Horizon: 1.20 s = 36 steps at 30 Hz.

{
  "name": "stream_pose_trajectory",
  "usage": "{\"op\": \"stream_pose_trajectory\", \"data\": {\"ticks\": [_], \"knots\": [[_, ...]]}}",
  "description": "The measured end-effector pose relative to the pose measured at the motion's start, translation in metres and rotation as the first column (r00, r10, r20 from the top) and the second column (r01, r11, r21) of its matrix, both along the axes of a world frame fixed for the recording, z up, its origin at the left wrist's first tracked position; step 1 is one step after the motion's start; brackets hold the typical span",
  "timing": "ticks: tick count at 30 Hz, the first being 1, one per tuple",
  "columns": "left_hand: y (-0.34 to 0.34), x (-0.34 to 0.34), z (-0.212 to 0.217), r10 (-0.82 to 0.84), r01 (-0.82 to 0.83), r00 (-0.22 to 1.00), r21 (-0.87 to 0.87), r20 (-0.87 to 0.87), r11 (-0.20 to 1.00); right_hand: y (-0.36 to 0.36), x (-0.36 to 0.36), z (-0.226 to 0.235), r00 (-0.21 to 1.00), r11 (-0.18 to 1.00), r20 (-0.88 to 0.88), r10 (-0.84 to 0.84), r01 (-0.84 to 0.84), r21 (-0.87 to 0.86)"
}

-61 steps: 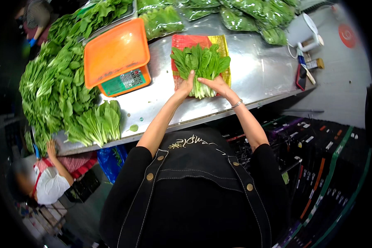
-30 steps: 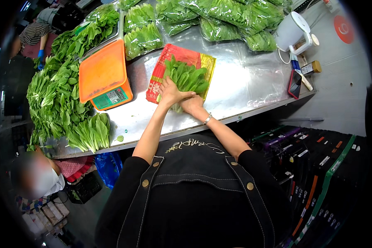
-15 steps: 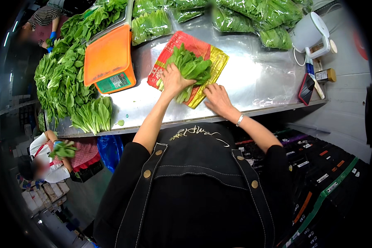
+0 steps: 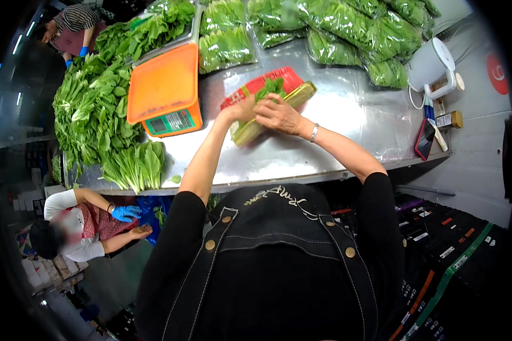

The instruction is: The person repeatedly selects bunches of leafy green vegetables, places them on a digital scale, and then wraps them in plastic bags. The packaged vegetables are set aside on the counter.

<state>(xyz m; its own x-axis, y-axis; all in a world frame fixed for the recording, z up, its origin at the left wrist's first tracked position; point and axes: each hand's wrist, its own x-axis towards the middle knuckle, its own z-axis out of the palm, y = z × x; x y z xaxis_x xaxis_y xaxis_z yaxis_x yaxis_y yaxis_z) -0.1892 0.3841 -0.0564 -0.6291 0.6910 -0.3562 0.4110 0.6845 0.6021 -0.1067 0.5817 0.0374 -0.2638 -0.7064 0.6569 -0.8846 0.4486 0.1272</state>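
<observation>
On the metal table, a bunch of leafy greens point(image 4: 271, 87) lies in a red and yellow printed plastic sheet point(image 4: 284, 74). One side of the sheet is folded up over the greens, so only the leaf tops show. My left hand point(image 4: 243, 110) presses in at the left of the bundle, its fingers partly hidden and blurred. From the right, my right hand point(image 4: 281, 115) curls its fingers round the folded edge of the sheet, close against my left hand.
An orange scale point(image 4: 164, 85) stands left of my hands, beside a heap of loose greens point(image 4: 91, 108). Bagged greens point(image 4: 347, 28) line the back. A white jug point(image 4: 432, 62), a phone point(image 4: 424, 139) and a jar point(image 4: 450, 119) are at right. Co-workers point(image 4: 85, 227) are at left.
My right hand has moved left and up, folding the sheet's near right side over the greens. The bundle is now mostly covered. The near co-worker at left no longer holds greens.
</observation>
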Motion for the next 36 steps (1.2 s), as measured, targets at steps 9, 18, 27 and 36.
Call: {"op": "stream_pose_trajectory", "data": {"ticks": [9,18,27,36], "knots": [[-0.003,0.018,0.013,-0.193,0.106,0.928,-0.273,-0.319,0.956,-0.009,-0.011,0.015,0.937,0.965,0.309,-0.165,0.089,0.246],[-0.014,0.003,0.040,0.136,-0.358,0.902,0.534,0.409,0.766,0.003,-0.014,-0.009,0.861,0.963,0.444,-0.247,0.168,0.210],[0.011,-0.007,0.054,0.366,-0.335,0.862,0.148,-0.351,0.931,0.002,-0.016,-0.015,0.836,0.960,0.474,-0.277,0.215,0.182],[-0.010,-0.057,0.046,0.237,-0.223,0.902,-0.079,0.360,0.972,0.000,-0.007,-0.017,0.831,0.954,0.470,-0.298,0.272,0.124]]}}
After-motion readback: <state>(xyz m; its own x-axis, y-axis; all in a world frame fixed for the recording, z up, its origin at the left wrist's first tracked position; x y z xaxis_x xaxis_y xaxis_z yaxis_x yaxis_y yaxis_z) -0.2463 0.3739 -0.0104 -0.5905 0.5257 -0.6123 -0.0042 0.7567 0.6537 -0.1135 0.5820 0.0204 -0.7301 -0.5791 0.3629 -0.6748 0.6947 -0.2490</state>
